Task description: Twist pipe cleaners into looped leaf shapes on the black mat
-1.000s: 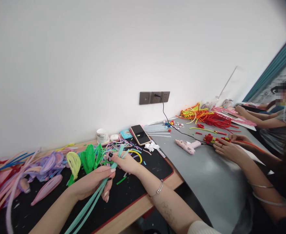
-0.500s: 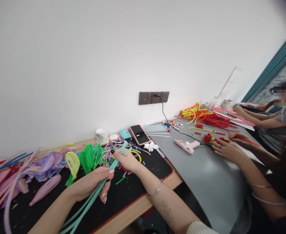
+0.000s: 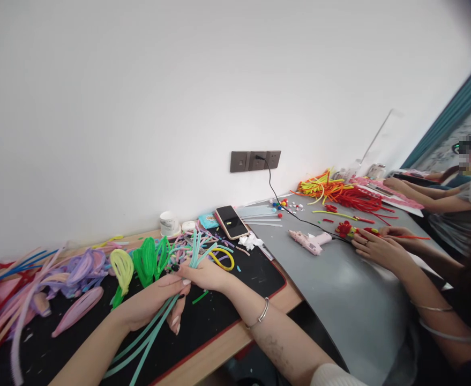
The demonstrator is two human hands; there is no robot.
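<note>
A bundle of mint-green pipe cleaners (image 3: 155,338) runs through both my hands above the black mat (image 3: 235,311). My left hand (image 3: 166,295) is closed round its lower part, and the long ends trail down toward the front edge. Just above, my right hand (image 3: 203,274) grips the upper part, its fingers touching the left ones. Short tips fan out over the right hand. Behind the hands stand bent pipe-cleaner shapes: a green one (image 3: 149,260) and a pale yellow one (image 3: 121,268). A pink leaf-like shape (image 3: 76,311) lies on the mat at left.
A phone (image 3: 231,222), a paper cup (image 3: 169,222) and pipe-cleaner scraps lie along the wall. On the grey table at right rests a pink glue gun (image 3: 311,242), its cord plugged into the wall socket (image 3: 257,161). A co-worker's hands (image 3: 374,246) hold a red piece there.
My right hand has slid down the bundle against my left hand. The upper tips now spread apart and stand more upright. The view has shifted slightly.
</note>
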